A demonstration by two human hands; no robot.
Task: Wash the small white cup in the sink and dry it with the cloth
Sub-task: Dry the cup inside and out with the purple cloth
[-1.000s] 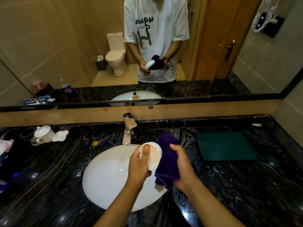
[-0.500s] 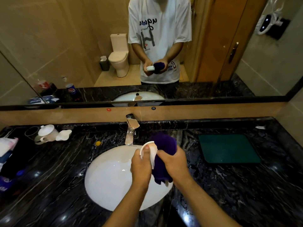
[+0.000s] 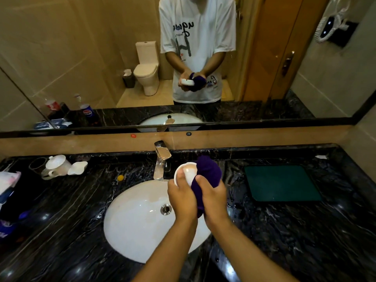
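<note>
Your left hand (image 3: 183, 197) holds the cup (image 3: 188, 173) above the sink (image 3: 134, 220), over its back edge and just to the right of the tap (image 3: 160, 159). The grip is curled round the cup, with your thumb lying across its side. The cup is small and white, and it is tipped so its round side faces you.

Your right hand (image 3: 213, 197) holds the cloth (image 3: 208, 174). The grip is squeezed round the dark purple cloth, which is all bunched up. The cloth presses on the right side of the cup, so the two touch. Some of the cloth sticks up above your hand and some hangs down between your two hands.

The sink is a white oval bowl set in the black worktop (image 3: 284, 241). Its drain (image 3: 165, 209) sits just left of your left hand.

To the right of the sink, well apart from it, a green mat (image 3: 282, 183) lies flat on the worktop. Far to the left of the sink, near the back wall, stands a white pot (image 3: 58, 164) with a lid. A small yellow thing (image 3: 120, 177) lies between the pot and the tap.

Above the sink is a mirror (image 3: 81, 58), and in it you can see your own hands with the cup and cloth.
</note>
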